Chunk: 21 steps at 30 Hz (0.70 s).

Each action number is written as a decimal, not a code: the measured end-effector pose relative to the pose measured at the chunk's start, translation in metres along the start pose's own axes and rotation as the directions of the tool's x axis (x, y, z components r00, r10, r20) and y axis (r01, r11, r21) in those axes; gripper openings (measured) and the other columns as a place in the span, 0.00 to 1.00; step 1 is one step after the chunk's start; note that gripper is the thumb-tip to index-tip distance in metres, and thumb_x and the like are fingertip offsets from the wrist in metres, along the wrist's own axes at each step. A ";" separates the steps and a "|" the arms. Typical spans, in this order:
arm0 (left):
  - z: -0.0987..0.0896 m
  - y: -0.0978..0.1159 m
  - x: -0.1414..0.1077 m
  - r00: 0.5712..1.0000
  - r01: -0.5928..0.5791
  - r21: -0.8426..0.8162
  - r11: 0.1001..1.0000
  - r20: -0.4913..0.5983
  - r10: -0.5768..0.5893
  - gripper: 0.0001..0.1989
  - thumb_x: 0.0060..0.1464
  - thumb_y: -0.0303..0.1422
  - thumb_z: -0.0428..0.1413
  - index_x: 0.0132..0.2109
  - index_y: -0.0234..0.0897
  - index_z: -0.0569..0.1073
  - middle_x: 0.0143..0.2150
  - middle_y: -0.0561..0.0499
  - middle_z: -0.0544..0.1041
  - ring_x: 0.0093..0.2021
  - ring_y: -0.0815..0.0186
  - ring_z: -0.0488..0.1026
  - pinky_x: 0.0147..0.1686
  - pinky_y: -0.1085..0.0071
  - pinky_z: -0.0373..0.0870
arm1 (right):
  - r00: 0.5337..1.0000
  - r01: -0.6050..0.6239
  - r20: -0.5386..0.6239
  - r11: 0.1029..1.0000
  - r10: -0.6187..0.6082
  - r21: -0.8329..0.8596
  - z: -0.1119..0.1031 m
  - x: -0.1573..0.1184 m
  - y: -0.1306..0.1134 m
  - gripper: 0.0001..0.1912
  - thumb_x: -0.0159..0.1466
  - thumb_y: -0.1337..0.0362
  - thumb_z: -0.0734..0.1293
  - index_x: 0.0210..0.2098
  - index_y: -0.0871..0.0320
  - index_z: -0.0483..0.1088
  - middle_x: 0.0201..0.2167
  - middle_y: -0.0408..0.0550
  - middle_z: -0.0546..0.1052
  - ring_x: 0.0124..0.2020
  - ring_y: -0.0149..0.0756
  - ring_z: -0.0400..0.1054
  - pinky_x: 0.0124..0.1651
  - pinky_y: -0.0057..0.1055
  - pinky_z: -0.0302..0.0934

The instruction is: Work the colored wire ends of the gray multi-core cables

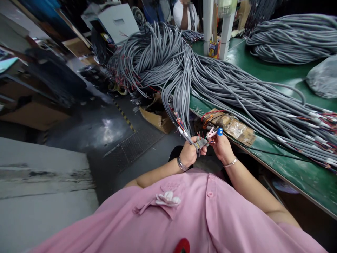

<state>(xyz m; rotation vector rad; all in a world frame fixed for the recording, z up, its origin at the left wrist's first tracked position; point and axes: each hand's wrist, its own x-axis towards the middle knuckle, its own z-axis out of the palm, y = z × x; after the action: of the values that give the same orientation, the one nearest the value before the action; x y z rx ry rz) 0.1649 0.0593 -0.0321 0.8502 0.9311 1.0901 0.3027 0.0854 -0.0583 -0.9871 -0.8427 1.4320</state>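
In front of my pink shirt, my left hand (pixel 190 151) is closed around the end of a grey cable (pixel 188 137). A grey knitted cover (pixel 200 143) wraps its fingertips, and thin coloured wires (pixel 210 142) fan out beside them. My right hand (pixel 223 149) is closed just to the right, with a blue cap (pixel 219 131) on its thumb. It pinches a small pale pink, clip-like tool (pixel 211 133) close to the wires. Beyond my left hand hang more grey cable ends with white sleeves and exposed red, blue and orange wires (pixel 180 121).
A large heap of grey cables (pixel 158 52) spreads along the green table (pixel 279 154). A taped brown block (pixel 231 127) lies at its near edge. Another cable coil (pixel 292 38) and a plastic bag (pixel 323 77) are at right. An open cardboard box (pixel 155 117) stands on the floor.
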 end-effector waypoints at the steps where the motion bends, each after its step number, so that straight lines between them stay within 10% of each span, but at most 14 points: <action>1: 0.000 -0.001 0.000 1.000 -0.001 -0.004 1.000 0.001 0.001 0.16 0.44 0.41 0.63 0.28 0.33 0.70 0.20 0.53 0.73 0.17 0.72 0.67 0.17 0.76 0.64 | 0.999 -0.030 0.023 0.998 0.029 0.049 0.002 0.002 0.000 0.30 0.56 0.34 0.60 0.29 0.55 0.70 0.25 0.45 0.72 0.26 0.33 0.64 0.31 0.31 0.59; 10: -0.005 -0.004 -0.001 0.999 0.039 0.034 0.999 -0.004 -0.039 0.19 0.42 0.45 0.64 0.28 0.32 0.70 0.19 0.53 0.72 0.17 0.72 0.67 0.18 0.76 0.65 | 0.995 -0.094 -0.012 0.974 0.099 0.205 0.005 0.007 0.001 0.28 0.53 0.35 0.65 0.29 0.55 0.68 0.27 0.46 0.73 0.27 0.33 0.64 0.29 0.30 0.60; 17: -0.018 -0.008 -0.010 0.998 0.028 0.099 0.995 0.055 -0.033 0.17 0.45 0.44 0.62 0.29 0.32 0.71 0.20 0.52 0.73 0.17 0.72 0.67 0.19 0.75 0.65 | 0.903 -0.372 0.269 0.923 0.335 0.099 -0.015 -0.009 -0.004 0.28 0.52 0.36 0.66 0.32 0.57 0.71 0.31 0.47 0.75 0.27 0.32 0.67 0.31 0.30 0.63; 21: -0.023 -0.011 -0.014 0.990 0.030 0.232 0.972 0.131 -0.061 0.18 0.46 0.44 0.62 0.28 0.31 0.72 0.21 0.50 0.74 0.19 0.71 0.70 0.20 0.75 0.67 | 0.889 -0.293 0.340 0.951 0.308 -0.094 -0.022 -0.018 -0.008 0.17 0.53 0.50 0.73 0.31 0.58 0.72 0.25 0.43 0.73 0.26 0.30 0.65 0.32 0.29 0.60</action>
<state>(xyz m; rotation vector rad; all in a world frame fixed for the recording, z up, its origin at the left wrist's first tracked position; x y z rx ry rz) 0.1443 0.0453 -0.0477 1.0746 0.9678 0.8831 0.3255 0.0671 -0.0577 -0.9340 -1.0115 1.9047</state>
